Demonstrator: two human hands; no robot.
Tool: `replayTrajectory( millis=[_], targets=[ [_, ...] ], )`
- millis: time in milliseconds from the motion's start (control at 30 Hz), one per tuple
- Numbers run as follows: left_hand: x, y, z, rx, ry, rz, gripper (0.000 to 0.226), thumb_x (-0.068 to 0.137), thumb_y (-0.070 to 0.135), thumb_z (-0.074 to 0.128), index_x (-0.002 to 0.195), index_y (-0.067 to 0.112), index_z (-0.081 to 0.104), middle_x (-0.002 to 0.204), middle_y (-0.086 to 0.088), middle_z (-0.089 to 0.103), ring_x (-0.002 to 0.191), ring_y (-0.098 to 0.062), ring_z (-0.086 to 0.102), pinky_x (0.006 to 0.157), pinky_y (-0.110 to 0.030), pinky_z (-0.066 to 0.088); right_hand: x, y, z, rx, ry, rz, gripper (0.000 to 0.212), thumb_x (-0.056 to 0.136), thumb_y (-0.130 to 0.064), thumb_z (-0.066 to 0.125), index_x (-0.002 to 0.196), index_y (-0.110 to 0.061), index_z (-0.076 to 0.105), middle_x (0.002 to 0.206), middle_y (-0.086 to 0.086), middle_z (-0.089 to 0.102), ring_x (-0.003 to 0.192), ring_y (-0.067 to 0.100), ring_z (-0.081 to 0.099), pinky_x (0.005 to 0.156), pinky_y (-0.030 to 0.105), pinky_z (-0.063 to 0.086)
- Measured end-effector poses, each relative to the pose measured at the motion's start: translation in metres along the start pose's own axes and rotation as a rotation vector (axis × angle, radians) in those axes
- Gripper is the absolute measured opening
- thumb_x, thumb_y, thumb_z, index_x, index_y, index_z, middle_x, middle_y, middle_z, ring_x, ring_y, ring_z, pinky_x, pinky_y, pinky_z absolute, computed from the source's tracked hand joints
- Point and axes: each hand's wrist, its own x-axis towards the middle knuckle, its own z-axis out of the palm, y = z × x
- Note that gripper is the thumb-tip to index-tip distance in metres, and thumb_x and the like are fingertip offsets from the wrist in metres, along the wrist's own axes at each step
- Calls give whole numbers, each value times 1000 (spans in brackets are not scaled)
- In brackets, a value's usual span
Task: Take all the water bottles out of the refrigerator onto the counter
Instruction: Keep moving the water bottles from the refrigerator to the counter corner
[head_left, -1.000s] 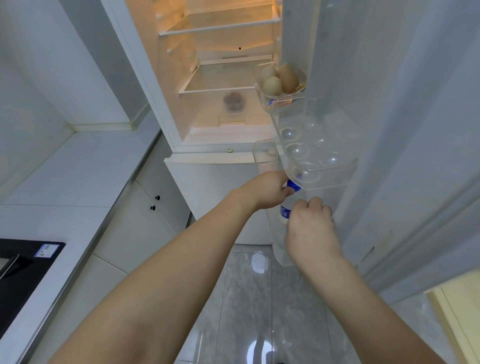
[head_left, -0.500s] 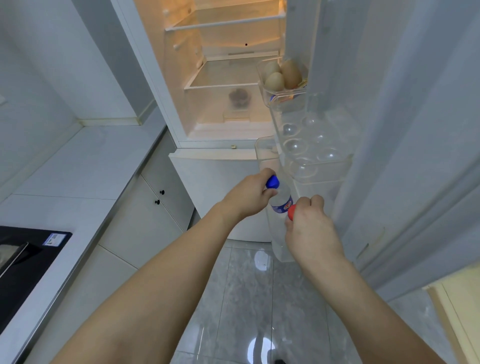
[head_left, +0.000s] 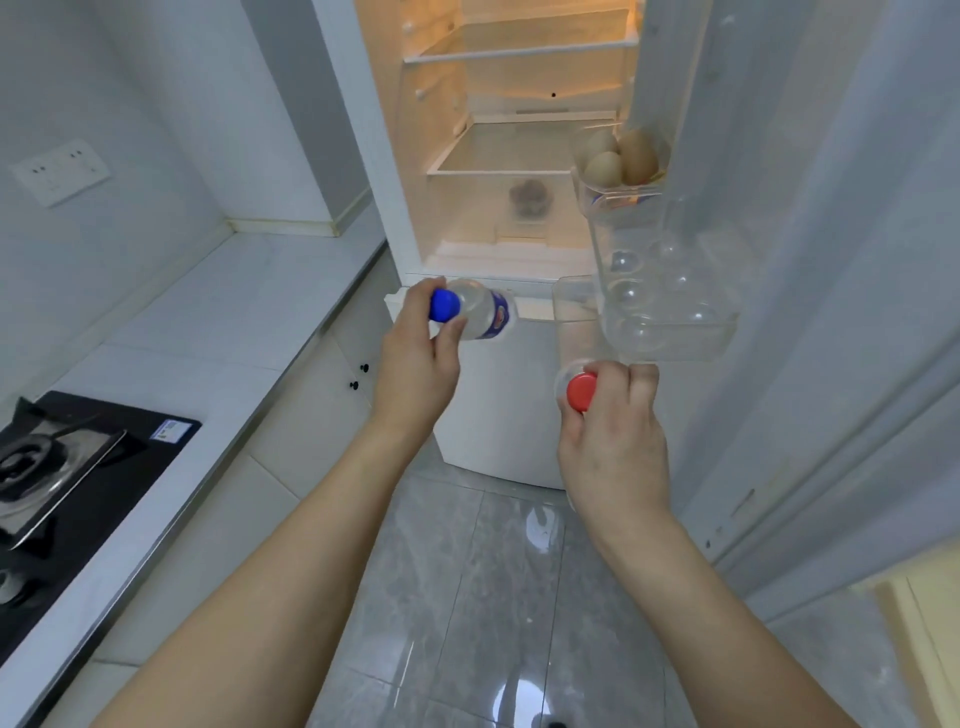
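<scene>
Both bottles have come clear of the refrigerator door shelf (head_left: 571, 306) since a second ago: left hand (head_left: 415, 358) grasps the blue-capped bottle (head_left: 480, 314), right hand (head_left: 613, 421) the red-capped bottle (head_left: 579, 392), neither yet on the bench (head_left: 218, 332).

Home kitchen: refrigerator (head_left: 519, 156), stove (head_left: 62, 467), counter (head_left: 234, 322)

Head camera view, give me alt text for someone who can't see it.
A person holds two water bottles before an open refrigerator: the left hand grips a blue-capped bottle, the right hand a red-capped bottle. Eggs sit in the door shelf; a white counter lies left.
</scene>
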Motion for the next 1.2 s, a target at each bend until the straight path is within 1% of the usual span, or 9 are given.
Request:
replayTrajectory(
  millis=[200,333,400,500,567,733,900,1067,1200],
  targets=[
    [-23,-18,-60,92,75,-62,30,96,21,53,125,22,48,105,8,59,88,-17,59,78,-41,53,-10,-41,7,134,15,-135,29,84,-11,71,108,-5,56,101,14,47,70,34,58,58,26,37],
    [-46,-32,-109,149,121,-100,29,95,19,54,124,19,50,106,8,58,90,-18,59,79,-35,51,-27,-85,20,214,-58,-246,28,87,-10,67,111,-4,56,103,15,47,74,34,58,60,33,46],
    [-61,-39,-137,177,149,-137,29,95,20,54,124,19,50,104,7,60,82,-20,60,75,-33,49,-39,-110,26,234,-95,-285,26,87,-11,66,111,-4,56,104,14,46,74,33,57,61,35,46],
    [-86,-54,-186,259,180,-194,31,96,24,54,126,20,50,105,3,63,74,-19,58,72,-33,48,-61,-147,38,258,-166,-330,27,88,-13,65,112,-5,55,105,12,45,76,31,57,63,30,40],
    [-105,-64,-224,299,207,-240,31,95,26,55,125,21,49,104,2,64,79,-19,60,74,-34,50,-78,-176,48,286,-220,-360,28,88,-14,65,113,-6,55,106,11,44,77,31,56,63,27,35],
    [-159,-80,-306,432,264,-355,27,95,28,54,121,21,49,74,9,55,65,-16,55,61,-33,43,-123,-242,68,343,-348,-465,25,90,-17,63,111,-8,54,106,9,42,80,34,56,66,39,48],
    [-231,-97,-393,492,362,-512,25,96,31,53,119,24,48,87,2,62,77,-22,59,67,-36,50,-185,-313,88,348,-515,-588,27,91,-15,59,116,-8,52,113,10,42,86,36,57,72,39,45],
    [-296,-108,-458,561,438,-612,24,95,31,52,117,23,48,81,1,60,66,-20,54,58,-33,44,-245,-367,105,345,-633,-693,30,93,-19,58,119,-10,49,117,7,39,85,33,58,65,30,37],
    [-352,-113,-503,620,516,-726,21,95,31,52,113,21,50,73,3,56,60,-17,51,54,-31,41,-297,-412,116,373,-733,-812,30,92,-19,59,119,-8,49,116,8,39,81,31,59,67,33,44]
  ],
)
